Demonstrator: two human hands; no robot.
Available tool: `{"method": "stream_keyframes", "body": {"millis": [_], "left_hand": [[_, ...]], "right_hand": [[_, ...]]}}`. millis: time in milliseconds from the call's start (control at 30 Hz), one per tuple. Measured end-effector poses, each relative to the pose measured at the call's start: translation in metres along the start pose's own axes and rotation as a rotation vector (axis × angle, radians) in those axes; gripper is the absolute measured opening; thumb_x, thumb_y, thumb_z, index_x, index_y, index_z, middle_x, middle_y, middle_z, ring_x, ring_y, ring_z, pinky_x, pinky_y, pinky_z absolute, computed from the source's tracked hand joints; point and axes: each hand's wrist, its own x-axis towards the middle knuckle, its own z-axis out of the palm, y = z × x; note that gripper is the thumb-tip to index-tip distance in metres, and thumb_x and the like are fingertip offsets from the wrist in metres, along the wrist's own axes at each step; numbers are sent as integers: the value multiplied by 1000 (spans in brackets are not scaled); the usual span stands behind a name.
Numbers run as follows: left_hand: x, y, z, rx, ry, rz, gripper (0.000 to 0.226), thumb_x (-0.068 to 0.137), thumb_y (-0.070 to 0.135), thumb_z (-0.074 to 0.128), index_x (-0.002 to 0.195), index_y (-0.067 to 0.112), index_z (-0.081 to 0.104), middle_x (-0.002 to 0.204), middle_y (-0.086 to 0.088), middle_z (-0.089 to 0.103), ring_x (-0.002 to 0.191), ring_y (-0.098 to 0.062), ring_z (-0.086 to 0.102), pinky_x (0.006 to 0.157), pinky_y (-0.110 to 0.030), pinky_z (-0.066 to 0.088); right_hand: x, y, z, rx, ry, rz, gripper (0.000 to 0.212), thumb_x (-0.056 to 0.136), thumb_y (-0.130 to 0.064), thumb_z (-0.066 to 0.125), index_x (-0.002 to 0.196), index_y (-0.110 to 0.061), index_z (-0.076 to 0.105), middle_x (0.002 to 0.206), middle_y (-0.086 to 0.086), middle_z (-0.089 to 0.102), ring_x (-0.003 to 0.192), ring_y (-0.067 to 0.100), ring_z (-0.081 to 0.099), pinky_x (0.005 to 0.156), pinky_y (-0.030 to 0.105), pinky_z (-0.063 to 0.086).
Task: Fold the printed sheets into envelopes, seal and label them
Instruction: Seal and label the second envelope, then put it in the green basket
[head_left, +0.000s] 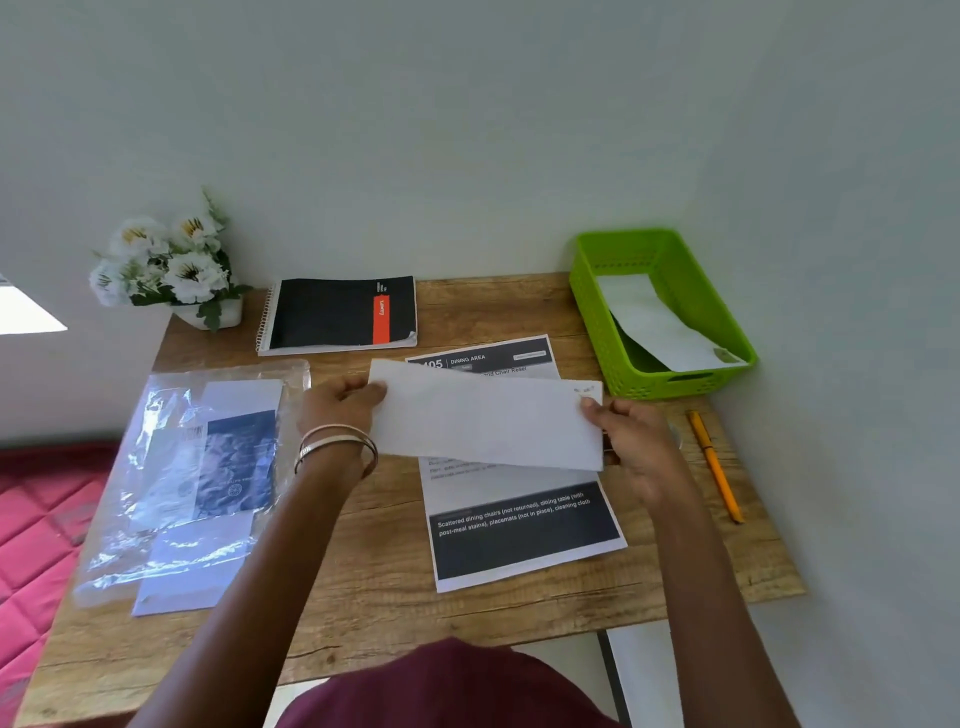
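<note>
A long white envelope (485, 418) is held level a little above the desk. My left hand (337, 410) grips its left end, thumb on top. My right hand (631, 441) pinches its right end. Under the envelope lies a printed sheet (524, 535) with dark header and footer bands, flat on the wooden table (363, 597). Another white envelope (660, 322) lies in the green basket (727, 322) at the back right. A clear plastic packet (197, 467) holding more envelopes and a blue card rests at the left.
An orange pen (714, 465) lies near the right edge by the wall. A black spiral notebook (340, 314) and a pot of white flowers (171, 265) stand at the back. A pink quilt (36, 525) lies beyond the table's left edge.
</note>
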Motion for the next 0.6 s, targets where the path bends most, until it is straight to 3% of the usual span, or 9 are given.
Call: {"method": "stream_keyframes", "body": {"millis": [167, 267, 433, 533, 600], "left_hand": [[0, 38, 17, -130, -102, 112, 10, 87, 27, 63, 92, 20, 68, 84, 3, 67, 74, -12, 63, 57, -20, 46], [-2, 53, 40, -218, -197, 109, 6, 86, 20, 64, 87, 21, 70, 83, -3, 71, 73, -19, 67, 66, -31, 55], [-18, 58, 81, -182, -279, 180, 9, 87, 16, 63, 82, 21, 68, 87, -4, 71, 72, -18, 69, 71, -33, 54], [-27, 54, 98, -152, -313, 181, 11, 87, 12, 62, 80, 19, 68, 81, -1, 70, 71, -17, 67, 69, -30, 52], [-31, 50, 106, -130, -334, 175, 13, 87, 10, 60, 79, 17, 67, 78, -1, 69, 68, -16, 65, 66, -31, 50]], "right_hand": [[-8, -25, -35, 108, 75, -165, 11, 88, -7, 63, 97, -12, 66, 76, -2, 75, 71, 13, 70, 58, 31, 56], [-8, -40, -59, 239, 214, -246, 17, 87, -3, 63, 103, -8, 64, 80, 1, 74, 73, 15, 70, 64, 34, 58], [5, -50, -95, 430, 476, -272, 22, 87, -3, 64, 109, -5, 62, 93, 9, 69, 79, 16, 70, 66, 34, 60], [20, -56, -102, 485, 514, -263, 18, 89, -2, 61, 107, -4, 60, 89, 7, 67, 70, 12, 69, 61, 33, 60], [37, -56, -103, 460, 511, -222, 17, 90, -1, 60, 107, -2, 60, 92, 9, 67, 75, 15, 68, 62, 35, 60]]}}
